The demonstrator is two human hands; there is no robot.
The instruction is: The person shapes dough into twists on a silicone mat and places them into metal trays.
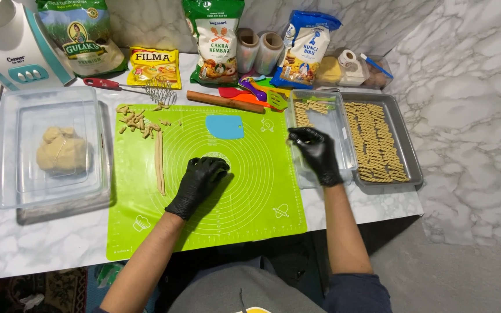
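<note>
Left hand (pixel 200 181): black-gloved, palm down with fingers curled on the middle of the green mat (pixel 244 197); whether it holds anything cannot be told
Right hand (pixel 315 153): black-gloved, fingers pinched together over the clear container (pixel 343 152) at the mat's right edge; any piece between them is too small to tell
Dough strips (pixel 159 159): lying on the mat, left of the left hand; cut pieces (pixel 134 120) above them
Blue scraper (pixel 225 127): on the mat's upper part
Tray of twisted pieces (pixel 404 145): just right of the clear container
Dough lump (pixel 60 150): in a clear box, far left

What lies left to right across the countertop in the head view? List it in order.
Clear tub with dough lump → thin dough strips → left hand → blue scraper → right hand → metal tray of twisted dough pieces.
</note>
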